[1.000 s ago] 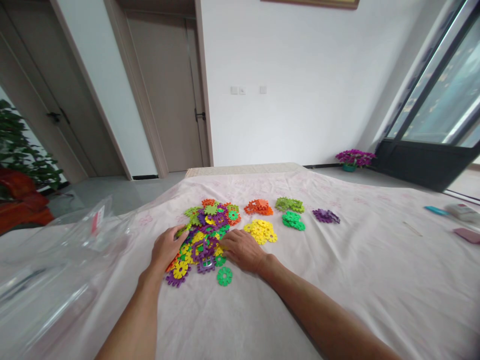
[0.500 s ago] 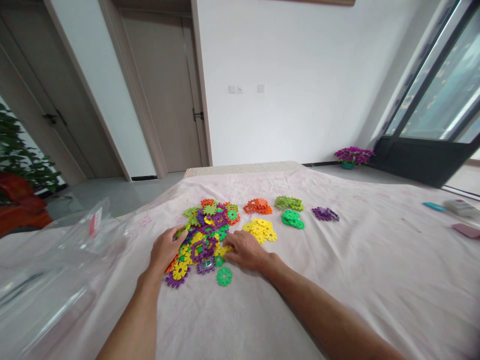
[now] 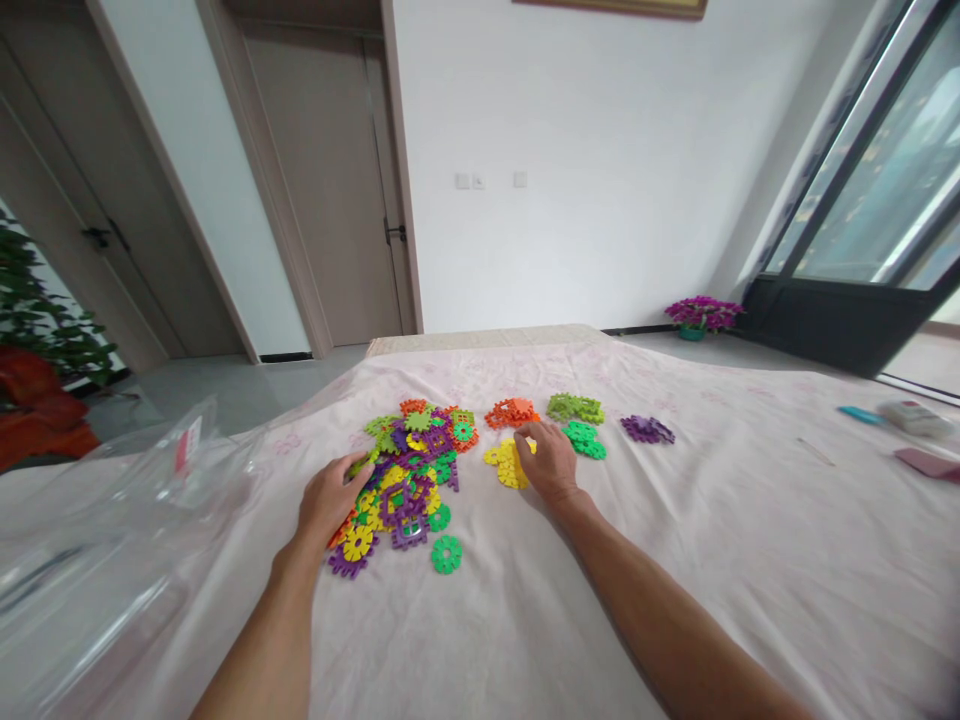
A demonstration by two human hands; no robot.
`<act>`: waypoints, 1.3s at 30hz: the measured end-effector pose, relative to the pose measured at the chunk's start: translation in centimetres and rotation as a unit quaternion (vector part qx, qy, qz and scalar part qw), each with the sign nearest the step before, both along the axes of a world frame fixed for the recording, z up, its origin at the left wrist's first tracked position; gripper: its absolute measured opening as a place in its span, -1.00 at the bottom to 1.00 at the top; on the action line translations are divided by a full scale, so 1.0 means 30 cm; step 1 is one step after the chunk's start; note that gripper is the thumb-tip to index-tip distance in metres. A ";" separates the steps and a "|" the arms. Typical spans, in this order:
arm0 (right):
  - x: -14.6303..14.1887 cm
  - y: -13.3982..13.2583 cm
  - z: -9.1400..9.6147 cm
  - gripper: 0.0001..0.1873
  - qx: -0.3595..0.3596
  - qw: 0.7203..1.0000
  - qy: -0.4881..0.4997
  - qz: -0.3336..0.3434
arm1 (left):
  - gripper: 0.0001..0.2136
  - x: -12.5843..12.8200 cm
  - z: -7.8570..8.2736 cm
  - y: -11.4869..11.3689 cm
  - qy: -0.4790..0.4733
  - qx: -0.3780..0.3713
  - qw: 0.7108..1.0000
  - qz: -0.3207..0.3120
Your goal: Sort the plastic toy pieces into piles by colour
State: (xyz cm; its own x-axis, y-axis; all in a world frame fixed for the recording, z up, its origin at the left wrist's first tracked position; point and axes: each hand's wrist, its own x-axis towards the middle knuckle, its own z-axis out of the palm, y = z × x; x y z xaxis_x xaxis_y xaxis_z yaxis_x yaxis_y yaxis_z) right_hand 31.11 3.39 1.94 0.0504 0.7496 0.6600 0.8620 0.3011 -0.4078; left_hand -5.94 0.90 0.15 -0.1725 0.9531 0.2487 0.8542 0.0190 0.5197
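Note:
A mixed heap of plastic interlocking pieces (image 3: 409,490), in purple, yellow, green and orange, lies on the cloth in front of me. My left hand (image 3: 330,495) rests against the heap's left side, thumb and fingers apart, with a yellow-green piece by the fingertips. Over a small pile of yellow notched discs (image 3: 508,465) is my right hand (image 3: 549,460), its fingers curled in a pinch on a yellow disc, partly hidden by them. Two green notched discs (image 3: 447,554) lie at the near right of the heap.
Sorted piles of orange (image 3: 512,412), light green (image 3: 575,408), green (image 3: 583,440) and purple pieces (image 3: 648,430) stand beyond and right of the yellow one. Clear plastic packaging (image 3: 112,540) covers the left side. At far right lie a blue item (image 3: 861,415) and a pinkish item (image 3: 926,463).
My right hand has moved right and away from me, from the mixed heap to the yellow pile. My left hand has stayed at the heap's left edge.

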 end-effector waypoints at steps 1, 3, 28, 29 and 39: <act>0.003 -0.002 0.003 -0.87 0.013 1.000 -0.007 -0.002 | -0.54 0.000 0.000 0.000 0.000 0.000 1.000 0.000; -0.008 -0.012 0.010 -0.87 0.030 0.999 -0.012 0.026 | -0.54 -0.001 -0.004 0.002 -0.002 0.001 1.000 0.000; -0.249 -0.157 0.032 -0.66 -0.018 0.881 -0.224 0.416 | -0.53 -0.001 -0.006 0.000 0.001 -0.001 1.000 0.007; -0.248 -0.155 0.030 -0.68 -0.010 0.883 -0.208 0.421 | -0.53 0.000 -0.005 0.000 0.000 -0.002 1.000 0.007; -0.135 -0.019 -0.008 -0.86 0.045 0.957 0.171 0.231 | -0.53 -0.001 -0.008 0.002 -0.010 -0.002 1.000 0.002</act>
